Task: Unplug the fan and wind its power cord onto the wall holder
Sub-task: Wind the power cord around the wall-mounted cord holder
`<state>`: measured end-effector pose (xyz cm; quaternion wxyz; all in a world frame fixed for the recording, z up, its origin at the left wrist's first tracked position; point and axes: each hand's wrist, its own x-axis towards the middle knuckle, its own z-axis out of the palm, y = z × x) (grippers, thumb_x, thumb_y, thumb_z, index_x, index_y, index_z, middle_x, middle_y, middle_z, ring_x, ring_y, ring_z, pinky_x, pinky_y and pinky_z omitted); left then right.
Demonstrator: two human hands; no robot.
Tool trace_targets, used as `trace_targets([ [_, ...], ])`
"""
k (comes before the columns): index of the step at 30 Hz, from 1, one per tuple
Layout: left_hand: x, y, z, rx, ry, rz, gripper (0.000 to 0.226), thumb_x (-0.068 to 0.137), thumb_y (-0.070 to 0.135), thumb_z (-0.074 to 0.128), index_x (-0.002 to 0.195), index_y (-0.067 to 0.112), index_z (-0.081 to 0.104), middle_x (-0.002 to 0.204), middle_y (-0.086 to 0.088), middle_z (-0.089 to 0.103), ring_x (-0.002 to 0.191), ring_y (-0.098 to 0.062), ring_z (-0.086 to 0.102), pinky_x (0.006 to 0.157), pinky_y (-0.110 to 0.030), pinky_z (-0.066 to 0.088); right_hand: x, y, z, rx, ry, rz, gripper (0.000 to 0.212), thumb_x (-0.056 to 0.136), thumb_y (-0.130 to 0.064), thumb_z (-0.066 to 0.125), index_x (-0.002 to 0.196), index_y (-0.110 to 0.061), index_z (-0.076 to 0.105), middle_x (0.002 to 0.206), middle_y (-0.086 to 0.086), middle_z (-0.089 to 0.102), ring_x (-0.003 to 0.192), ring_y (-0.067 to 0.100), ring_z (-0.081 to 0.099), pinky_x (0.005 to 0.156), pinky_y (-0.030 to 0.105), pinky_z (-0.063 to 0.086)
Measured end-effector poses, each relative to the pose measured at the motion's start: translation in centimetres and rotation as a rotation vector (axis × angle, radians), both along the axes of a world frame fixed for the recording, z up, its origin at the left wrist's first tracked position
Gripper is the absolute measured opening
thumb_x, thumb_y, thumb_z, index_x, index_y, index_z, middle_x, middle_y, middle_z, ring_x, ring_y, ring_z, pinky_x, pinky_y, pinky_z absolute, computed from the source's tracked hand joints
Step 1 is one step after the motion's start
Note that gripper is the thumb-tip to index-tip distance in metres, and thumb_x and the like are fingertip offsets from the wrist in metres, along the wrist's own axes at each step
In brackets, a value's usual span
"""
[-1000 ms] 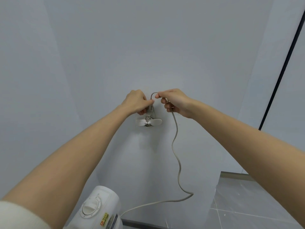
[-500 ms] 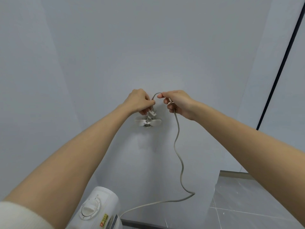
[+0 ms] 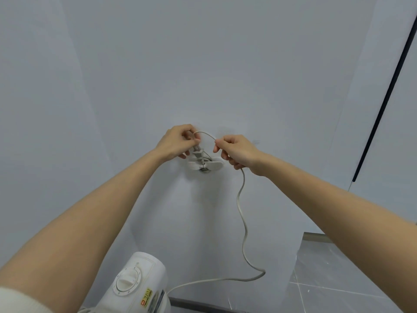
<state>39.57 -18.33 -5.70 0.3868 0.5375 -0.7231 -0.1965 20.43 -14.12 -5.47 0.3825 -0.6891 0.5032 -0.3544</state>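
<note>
A white winged cord holder (image 3: 215, 164) is fixed to the pale wall at mid height. My left hand (image 3: 178, 141) pinches the cord just behind the grey plug (image 3: 198, 154), which hangs prongs-down right above the holder. My right hand (image 3: 237, 150) grips the pale power cord (image 3: 242, 211) a short way along, so a small arc of cord spans between the hands. From my right hand the cord drops in loose waves to the white fan (image 3: 137, 283) at the bottom.
The fan's top with a round dial and a red and yellow sticker stands low at centre left. A black vertical strip (image 3: 383, 105) runs down the wall at right. Grey floor tiles (image 3: 338, 279) show at bottom right.
The hands have drawn apart, widening the arc of cord. My left hand has lifted slightly, so the plug now shows below its fingers, above the holder.
</note>
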Motion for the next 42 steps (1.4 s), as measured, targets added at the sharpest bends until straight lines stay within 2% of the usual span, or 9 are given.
trace_targets([
  [4,0.4,0.2,1.1,0.054,0.060,-0.080,0.007,0.088,0.025,0.065,0.082,0.021,0.063,0.079,-0.001,0.053,0.058,-0.013,0.049,0.050,-0.023,0.050,0.3,-0.2,0.1,-0.022,-0.038,-0.025,0.024,0.097,-0.025,0.045,0.078,-0.017,0.058,0.063,0.000,0.046,0.041,0.011,0.029,0.038,0.017,0.024],
  [9,2.3,0.5,1.9,0.030,-0.262,-0.078,0.031,0.096,0.036,0.044,0.081,0.016,0.062,0.076,-0.006,0.052,0.059,-0.020,0.053,0.057,-0.029,0.052,1.0,-0.2,-0.2,0.006,-0.018,0.015,0.026,0.096,-0.025,0.047,0.075,-0.018,0.059,0.061,0.000,0.044,0.040,0.010,0.029,0.040,0.018,0.024],
  [14,4.4,1.0,0.5,-0.086,-0.586,0.049,0.025,0.096,0.045,0.039,0.087,0.040,0.062,0.088,0.014,0.061,0.070,-0.002,0.053,0.071,-0.031,0.044,1.6,-0.1,-0.9,-0.024,0.069,0.026,0.028,0.096,-0.026,0.047,0.072,-0.018,0.060,0.062,-0.001,0.040,0.045,0.013,0.027,0.039,0.019,0.024],
  [16,4.8,1.0,-0.3,-0.098,-0.631,0.066,0.024,0.096,0.045,0.039,0.096,0.044,0.063,0.092,0.019,0.058,0.078,-0.007,0.051,0.072,-0.030,0.039,1.9,0.1,-1.2,-0.038,0.103,0.037,0.027,0.096,-0.025,0.047,0.074,-0.016,0.061,0.061,0.000,0.040,0.047,0.014,0.027,0.041,0.019,0.024],
  [19,5.6,0.9,-1.6,-0.097,-0.622,0.064,0.020,0.094,0.045,0.046,0.102,0.046,0.065,0.097,0.020,0.056,0.086,-0.009,0.051,0.074,-0.030,0.040,2.2,0.3,-1.7,-0.049,0.157,0.064,0.027,0.096,-0.025,0.047,0.076,-0.015,0.062,0.059,0.001,0.040,0.047,0.014,0.029,0.041,0.020,0.026],
  [28,5.9,1.3,-5.4,-0.012,-0.539,0.019,0.019,0.084,0.045,0.064,0.102,0.051,0.065,0.102,0.014,0.062,0.083,-0.010,0.053,0.077,-0.032,0.047,1.7,0.7,-4.3,-0.019,0.328,0.099,0.027,0.095,-0.022,0.048,0.073,-0.019,0.063,0.059,0.002,0.045,0.050,0.014,0.036,0.041,0.020,0.030],
  [33,5.5,1.1,-6.1,0.021,-0.545,0.013,0.023,0.083,0.045,0.066,0.104,0.052,0.063,0.101,0.013,0.061,0.084,-0.011,0.052,0.079,-0.031,0.045,1.4,0.2,-5.7,-0.037,0.393,0.070,0.026,0.094,-0.022,0.048,0.078,-0.019,0.067,0.059,0.001,0.049,0.053,0.012,0.043,0.037,0.012,0.032],
  [38,5.2,0.7,-6.1,0.000,-0.588,0.063,0.025,0.082,0.048,0.065,0.107,0.050,0.063,0.100,0.014,0.058,0.086,-0.009,0.050,0.075,-0.029,0.041,1.7,-0.5,-6.7,-0.090,0.433,0.026,0.027,0.094,-0.025,0.048,0.077,-0.022,0.068,0.060,-0.002,0.052,0.070,0.021,0.055,0.067,0.030,0.046],
  [42,4.9,0.3,-5.9,-0.004,-0.603,0.091,0.027,0.082,0.047,0.066,0.109,0.050,0.063,0.095,0.015,0.057,0.089,-0.010,0.050,0.073,-0.028,0.038,2.0,-1.0,-6.7,-0.134,0.477,-0.001,0.028,0.093,-0.024,0.046,0.076,-0.024,0.068,0.060,-0.003,0.052,0.073,0.022,0.057,0.076,0.036,0.051],
])
